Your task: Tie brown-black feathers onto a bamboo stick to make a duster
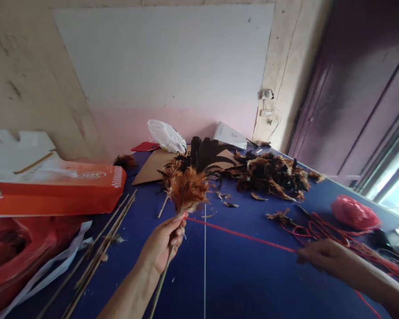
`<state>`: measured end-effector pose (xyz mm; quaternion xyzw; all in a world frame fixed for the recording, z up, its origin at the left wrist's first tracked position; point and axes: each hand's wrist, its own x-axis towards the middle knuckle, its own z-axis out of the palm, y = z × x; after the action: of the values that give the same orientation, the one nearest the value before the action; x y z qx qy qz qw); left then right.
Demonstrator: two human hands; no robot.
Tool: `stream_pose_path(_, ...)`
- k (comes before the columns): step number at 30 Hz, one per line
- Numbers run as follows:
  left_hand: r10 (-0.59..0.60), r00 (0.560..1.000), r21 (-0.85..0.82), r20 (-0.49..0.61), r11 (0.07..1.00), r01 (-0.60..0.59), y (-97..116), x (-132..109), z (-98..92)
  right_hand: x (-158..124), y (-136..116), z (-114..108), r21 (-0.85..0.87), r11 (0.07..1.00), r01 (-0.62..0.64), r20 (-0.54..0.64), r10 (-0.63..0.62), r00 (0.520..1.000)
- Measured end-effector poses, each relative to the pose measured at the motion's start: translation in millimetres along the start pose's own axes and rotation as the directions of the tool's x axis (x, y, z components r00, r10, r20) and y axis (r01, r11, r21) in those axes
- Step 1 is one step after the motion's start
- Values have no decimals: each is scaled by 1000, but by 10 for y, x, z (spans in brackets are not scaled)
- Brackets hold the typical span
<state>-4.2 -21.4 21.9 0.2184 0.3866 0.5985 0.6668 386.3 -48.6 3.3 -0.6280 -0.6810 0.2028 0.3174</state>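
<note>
My left hand [168, 241] is closed round a thin stick [161, 283] topped with a tuft of brown feathers [188, 190]. A pink-red string [241, 232] is attached at the base of the feathers, just above my fingers, and runs tight to the right. Its other end is pinched in my right hand [322, 254], which is slightly blurred. Below that hand the string trails toward the table's front edge. Behind the tuft stands another feathered stick [162, 206], partly hidden, along with long black feathers [204, 153].
A large heap of dark and brown feathers [272, 175] covers the back right of the blue table [246, 283]. Tangled red string [346, 241] and a pink bundle [354, 212] lie at right. Bare sticks [99, 252], an orange bag [60, 190] and a red plastic bag [26, 261] occupy the left.
</note>
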Motion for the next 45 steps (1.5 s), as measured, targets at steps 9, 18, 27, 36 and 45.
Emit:
stream_pose_path(9,-145,989,-207,30,967,148,-200,163,-86,717,-29,187,-638,741,206,-26,-288,957)
stream_pose_path(18,-204,978,-291,51,933,210,-174,132,-123,1117,323,386,-656,725,209,50,-234,971)
stream_pose_path(27,-153,988,-180,39,971,157,-216,136,-131,874,-1159,462,47,964,261,62,-263,963)
stream_pose_path(36,-82,995,-45,55,995,85,-244,107,-114,695,-2057,968,67,810,583,385,-560,734)
stream_pose_path(45,-78,993,2,85,997,78,-256,74,-78,899,-1988,1204,49,784,619,411,-581,703)
